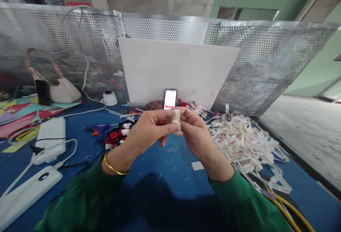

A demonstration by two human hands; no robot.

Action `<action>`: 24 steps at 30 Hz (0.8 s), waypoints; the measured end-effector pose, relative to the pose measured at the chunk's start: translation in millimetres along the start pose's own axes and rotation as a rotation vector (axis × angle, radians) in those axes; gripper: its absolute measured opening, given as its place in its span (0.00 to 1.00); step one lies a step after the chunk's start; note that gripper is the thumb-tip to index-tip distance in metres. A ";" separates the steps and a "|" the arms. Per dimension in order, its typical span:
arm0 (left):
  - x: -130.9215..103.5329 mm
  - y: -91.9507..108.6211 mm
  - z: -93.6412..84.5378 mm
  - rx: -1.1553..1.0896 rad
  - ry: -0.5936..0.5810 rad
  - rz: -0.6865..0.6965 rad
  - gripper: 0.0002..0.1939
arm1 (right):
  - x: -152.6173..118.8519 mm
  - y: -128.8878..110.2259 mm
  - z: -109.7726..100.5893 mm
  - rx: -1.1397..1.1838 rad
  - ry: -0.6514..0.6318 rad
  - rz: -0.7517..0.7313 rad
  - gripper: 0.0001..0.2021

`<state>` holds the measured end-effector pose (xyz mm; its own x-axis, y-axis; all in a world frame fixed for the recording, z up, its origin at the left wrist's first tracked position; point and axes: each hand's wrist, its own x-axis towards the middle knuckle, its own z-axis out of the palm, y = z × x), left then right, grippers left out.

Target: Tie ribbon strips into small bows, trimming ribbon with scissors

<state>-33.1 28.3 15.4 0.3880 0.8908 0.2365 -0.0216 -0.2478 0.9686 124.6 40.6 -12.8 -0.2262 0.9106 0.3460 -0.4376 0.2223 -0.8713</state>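
Both hands meet above the blue table, pinching one small cream-white piece of folded ribbon [176,117] between them. My left hand [149,127], with a gold bangle at the wrist, grips it from the left with thumb and forefinger. From the right side, the thumb and fingers of my right hand [195,129] close on the same piece. Its lower part is partly covered by my fingertips. Just behind the hands a lit phone [170,99] leans upright against a white board.
On the right lies a heap of pale ribbon strips [245,139]. To the left are a blue glue gun [99,130], red, black and white fabric pieces [117,138], a white power strip [50,138], a power bank [32,196] and a handbag [62,90]. A white board [178,68] stands behind.
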 end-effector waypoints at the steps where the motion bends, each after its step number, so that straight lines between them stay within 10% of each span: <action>1: 0.0 0.3 0.3 -0.024 -0.006 -0.013 0.25 | 0.4 3.7 0.5 -0.003 0.005 -0.015 0.12; 9: -1.3 1.7 0.9 -0.067 -0.002 -0.069 0.26 | 1.0 15.4 5.3 -0.041 0.140 -0.075 0.12; 17: -0.3 4.3 -4.3 0.046 0.044 0.013 0.25 | 1.0 -14.5 -13.8 -0.847 -0.007 -0.448 0.05; 24: 0.2 6.9 -0.5 0.167 0.140 0.026 0.23 | -6.3 -35.1 -19.1 -0.900 0.049 -0.325 0.08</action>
<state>-33.7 26.9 22.2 0.2577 0.9245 0.2810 0.1273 -0.3208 0.9386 158.0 33.7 8.9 -0.1657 0.7663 0.6207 0.3653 0.6323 -0.6832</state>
